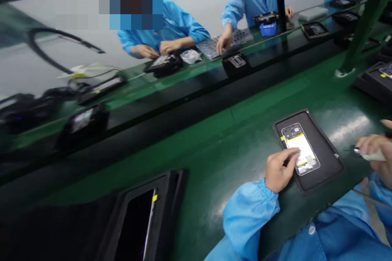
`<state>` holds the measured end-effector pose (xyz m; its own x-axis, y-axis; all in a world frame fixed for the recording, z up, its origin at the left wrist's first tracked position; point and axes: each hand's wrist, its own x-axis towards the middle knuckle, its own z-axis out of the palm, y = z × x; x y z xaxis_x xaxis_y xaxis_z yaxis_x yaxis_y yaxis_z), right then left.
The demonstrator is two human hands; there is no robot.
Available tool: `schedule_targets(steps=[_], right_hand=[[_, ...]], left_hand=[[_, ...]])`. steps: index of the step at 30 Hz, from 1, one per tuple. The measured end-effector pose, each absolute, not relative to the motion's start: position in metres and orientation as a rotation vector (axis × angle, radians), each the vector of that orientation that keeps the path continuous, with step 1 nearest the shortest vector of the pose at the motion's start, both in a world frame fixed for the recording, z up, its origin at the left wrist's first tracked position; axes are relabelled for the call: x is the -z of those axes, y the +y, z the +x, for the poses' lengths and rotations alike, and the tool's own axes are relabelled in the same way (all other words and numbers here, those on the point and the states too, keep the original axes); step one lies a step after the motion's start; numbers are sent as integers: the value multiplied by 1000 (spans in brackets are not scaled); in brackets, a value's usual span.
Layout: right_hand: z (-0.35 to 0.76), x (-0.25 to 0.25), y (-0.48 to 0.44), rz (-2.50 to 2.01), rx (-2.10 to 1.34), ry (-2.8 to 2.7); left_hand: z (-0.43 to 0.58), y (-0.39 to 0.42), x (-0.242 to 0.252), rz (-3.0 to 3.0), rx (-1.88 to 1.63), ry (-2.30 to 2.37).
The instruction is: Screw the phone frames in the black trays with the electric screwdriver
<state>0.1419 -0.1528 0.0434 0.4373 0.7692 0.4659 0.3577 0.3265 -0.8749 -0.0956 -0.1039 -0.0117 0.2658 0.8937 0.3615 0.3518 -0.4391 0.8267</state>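
**Phone frame on a black tray, green table**

Phone frame (298, 149), opened to show a white and yellow inside, lies in a black tray (324, 147) on the glossy green table (214, 151). The left hand (280, 169) rests its fingers on the near end of the frame, pressing rather than clasping it. Just right of the tray, the right hand (376, 151) is closed around a pale slim tool (369, 155), whose tip points toward the tray.

Nearer than the tray and well to its left sits another black tray (137, 220), dark inside. Beyond the tray a dark belt (183, 102) runs across the table, carrying black fixtures. On the far side of it, people in blue coats (180, 24) work at more trays, one beside a grey parts sheet (226, 43). A green post (364, 28) stands behind the tray to the right. The floor beyond looks pale grey.
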Motion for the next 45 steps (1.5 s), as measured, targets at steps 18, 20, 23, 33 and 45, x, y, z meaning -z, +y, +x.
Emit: schedule_targets(steps=[18,20,23,33,45], right_hand=[[75,-39,-129,-1195,-915,-1199],[74,-35,-129,-1197,-902,-1210],[74,-32,-130,-1217,-881,-1228],[77,-42,-122,-1300,-864,-1176],[75,-36,-117,-1309,-885,-1198]], left_hand=[[-67,-121,30,1846,-1164,891],[-66,-122,31,1848,-1179,904],[-66,-122,33,1837,-1202,918],[-82,-130,35,2547,-927,894],[-81,-132,32,2510,-762,942]])
